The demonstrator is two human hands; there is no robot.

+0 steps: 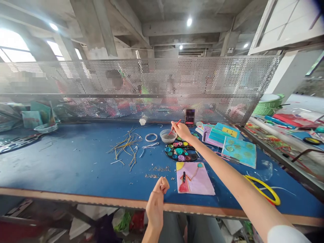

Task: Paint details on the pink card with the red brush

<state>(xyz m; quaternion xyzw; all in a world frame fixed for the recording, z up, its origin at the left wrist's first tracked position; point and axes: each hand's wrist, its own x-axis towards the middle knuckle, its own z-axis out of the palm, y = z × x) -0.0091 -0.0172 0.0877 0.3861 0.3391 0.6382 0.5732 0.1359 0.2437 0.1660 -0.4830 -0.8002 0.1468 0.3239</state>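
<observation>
My right hand point(180, 131) is closed around a thin red paintbrush point(179, 122), its lower end in a clear bowl of cloudy water point(168, 136). Just in front of the bowl lies a black palette point(168, 154) with paints in many colours. My left hand point(157, 199) is curled closed at the table's front edge; whether it holds anything small is hidden. To its right lies a pink painted square point(199, 179) showing a figure in a red dress and a yellow sun in the corner.
Thin twigs point(129, 143), a white ring point(151, 137) and scissors point(151, 145) lie left of the bowl. Painted squares point(239, 152) and a yellow hoop point(265, 189) are at right. A phone point(189, 118) leans against the perforated metal screen point(157, 77).
</observation>
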